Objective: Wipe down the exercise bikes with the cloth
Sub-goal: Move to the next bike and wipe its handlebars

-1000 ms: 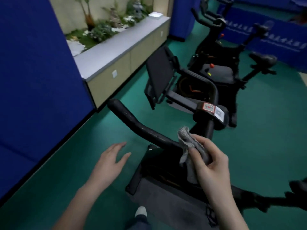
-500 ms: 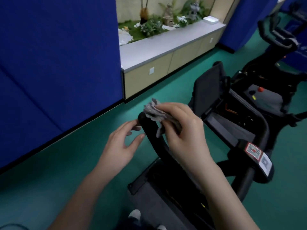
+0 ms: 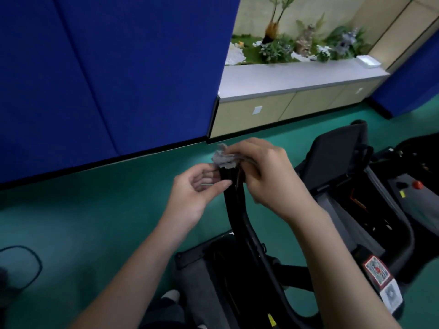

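The right hand (image 3: 268, 176) is clamped on the grey cloth (image 3: 224, 159), fingers curled over the top and thumb underneath, and presses it onto the far tip of the black handlebar (image 3: 234, 205). A crumpled corner of the cloth sticks out to the left of the fingers. The left hand (image 3: 194, 193) is cupped just beside the same tip, palm turned up and toward the bar. Its thumb and fingertips touch the bar's left side below the cloth, but I cannot tell whether they grip it or only rest there.

The handlebar rises in a curve from the bike (image 3: 237, 269), which fills the lower middle of the view. To the right of the hands the bike's dark screen (image 3: 332, 157) stands tilted. A red and white sticker (image 3: 377, 271) sits on the frame at lower right, and a red knob (image 3: 417, 184) shows at the right edge.

The floor (image 3: 95, 214) is green. A blue wall panel (image 3: 107, 67) stands behind it, and a black cable (image 3: 33, 262) loops at lower left. Beyond the hands is a low beige cabinet (image 3: 273, 112) with a grey tabletop (image 3: 297, 77), and plants (image 3: 297, 48) stand behind it. The tip of a shoe (image 3: 171, 295) shows at the bottom.
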The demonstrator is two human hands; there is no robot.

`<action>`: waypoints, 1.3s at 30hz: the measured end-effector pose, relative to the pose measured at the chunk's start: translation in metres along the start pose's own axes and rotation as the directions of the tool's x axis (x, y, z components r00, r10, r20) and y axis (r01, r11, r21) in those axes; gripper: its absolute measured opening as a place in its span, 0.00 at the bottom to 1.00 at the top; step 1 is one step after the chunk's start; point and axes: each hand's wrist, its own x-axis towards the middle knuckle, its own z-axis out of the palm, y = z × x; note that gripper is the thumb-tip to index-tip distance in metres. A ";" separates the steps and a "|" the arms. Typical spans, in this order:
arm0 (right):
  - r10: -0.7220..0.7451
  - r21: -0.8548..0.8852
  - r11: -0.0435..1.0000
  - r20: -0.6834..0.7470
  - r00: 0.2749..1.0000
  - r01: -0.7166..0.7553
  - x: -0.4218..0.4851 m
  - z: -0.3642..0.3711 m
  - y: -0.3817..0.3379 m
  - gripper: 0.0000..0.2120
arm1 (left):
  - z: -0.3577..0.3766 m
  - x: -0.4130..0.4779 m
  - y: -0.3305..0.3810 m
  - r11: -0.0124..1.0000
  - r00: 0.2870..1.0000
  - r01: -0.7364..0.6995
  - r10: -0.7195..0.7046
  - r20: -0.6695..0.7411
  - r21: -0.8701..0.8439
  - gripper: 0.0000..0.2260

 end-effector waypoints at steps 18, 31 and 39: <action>0.418 0.303 0.882 -0.158 0.894 -0.359 -0.008 0.029 -0.008 0.14 | 0.001 0.001 -0.003 0.995 0.999 0.040 -0.043 -0.027 -0.086 0.15; 0.478 0.180 0.879 -0.317 0.819 -0.443 -0.088 0.043 -0.010 0.14 | -0.005 0.007 -0.005 0.990 0.996 0.079 -0.074 0.043 -0.113 0.15; 0.165 0.013 0.984 -0.449 0.878 -0.179 -0.080 0.059 -0.013 0.16 | -0.008 0.002 -0.013 0.980 0.986 0.135 -0.118 0.118 -0.144 0.09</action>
